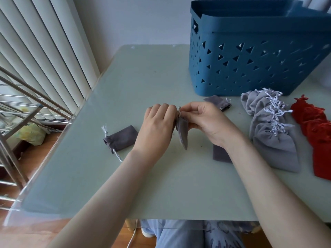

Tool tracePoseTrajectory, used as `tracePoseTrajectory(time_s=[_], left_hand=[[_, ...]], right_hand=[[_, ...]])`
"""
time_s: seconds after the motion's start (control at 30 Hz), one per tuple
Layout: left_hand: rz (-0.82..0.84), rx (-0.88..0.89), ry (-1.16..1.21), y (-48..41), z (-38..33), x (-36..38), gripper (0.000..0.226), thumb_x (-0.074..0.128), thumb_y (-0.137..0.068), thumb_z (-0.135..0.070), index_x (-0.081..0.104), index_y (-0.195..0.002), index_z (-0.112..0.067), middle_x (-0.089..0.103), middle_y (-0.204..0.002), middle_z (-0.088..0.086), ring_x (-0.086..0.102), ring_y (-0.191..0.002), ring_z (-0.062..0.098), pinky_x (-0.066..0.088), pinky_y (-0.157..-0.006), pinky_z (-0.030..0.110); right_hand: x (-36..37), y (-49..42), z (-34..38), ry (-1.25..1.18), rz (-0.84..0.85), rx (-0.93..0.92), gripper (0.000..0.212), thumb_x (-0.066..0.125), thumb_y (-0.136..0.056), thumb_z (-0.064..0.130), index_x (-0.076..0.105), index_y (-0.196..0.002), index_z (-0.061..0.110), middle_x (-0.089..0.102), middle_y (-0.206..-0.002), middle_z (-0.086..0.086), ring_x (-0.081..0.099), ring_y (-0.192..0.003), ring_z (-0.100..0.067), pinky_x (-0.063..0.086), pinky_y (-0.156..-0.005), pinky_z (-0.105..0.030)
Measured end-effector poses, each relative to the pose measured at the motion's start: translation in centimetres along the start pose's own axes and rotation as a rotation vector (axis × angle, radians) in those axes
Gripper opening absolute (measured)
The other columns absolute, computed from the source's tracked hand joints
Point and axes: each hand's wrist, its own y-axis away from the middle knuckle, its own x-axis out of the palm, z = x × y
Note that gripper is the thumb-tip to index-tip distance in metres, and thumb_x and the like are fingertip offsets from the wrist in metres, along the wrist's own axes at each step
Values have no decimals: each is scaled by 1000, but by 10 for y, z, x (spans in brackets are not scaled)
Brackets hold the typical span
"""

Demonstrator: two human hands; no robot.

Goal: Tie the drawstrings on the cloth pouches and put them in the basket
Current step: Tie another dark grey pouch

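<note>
One pouch hangs below pinching fingers.

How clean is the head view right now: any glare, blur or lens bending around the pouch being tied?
Head view: soft, even light, with only faint shadows under the left hand and right hand. The dark grey pouch between them is fairly sharp, but its drawstring is too small to read the knot. The wide lens bows the basket and table edges, and pale glare smears the table's near-left corner.
</note>
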Motion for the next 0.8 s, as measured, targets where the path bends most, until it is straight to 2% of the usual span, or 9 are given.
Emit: tracePoseTrajectory(time_s=[0.2,0.37,0.47,0.63,0.8], left_hand=[[-77,-12,-78,-3,-1,0,11,55,-81,3,55,-75,-6,53,-66,6,39,-67,22,29,-67,28],[-101,-24,-156,-5,-1,-4,18,51,-88,-10,53,-70,-8,53,-63,5,48,-58,29,30,-64,32],[-107,-104,-121,-4,-1,-3,19,53,-91,-17,54,-74,-7,54,-66,6,49,-60,29,30,-63,33],[-142,-226,-48,-4,-5,-4,25,51,-93,-24,53,-77,-6,55,-69,9,50,-62,31,31,-63,34],[-189,-251,-61,-4,-7,-5,25,54,-93,-22,52,-74,-5,53,-66,9,48,-59,30,32,-62,33]], right_hand=[[6,-1,-2,69,-77,-22,21,51,-95,6,63,-79,11,66,-65,2,57,-62,-12,44,-61,-26],[8,1,-1,133,-100,-50,19,50,-96,10,61,-81,12,63,-69,0,51,-72,-21,40,-66,-32],[8,1,-1,139,-68,-73,22,49,-97,11,62,-81,15,62,-73,-2,50,-75,-22,40,-73,-36],[4,1,-3,155,-27,-135,15,50,-98,18,64,-91,16,62,-75,3,46,-70,-24,38,-67,-34],[6,-1,-2,124,-6,-181,17,51,-93,24,65,-84,27,60,-74,3,47,-71,-23,40,-66,-33]])
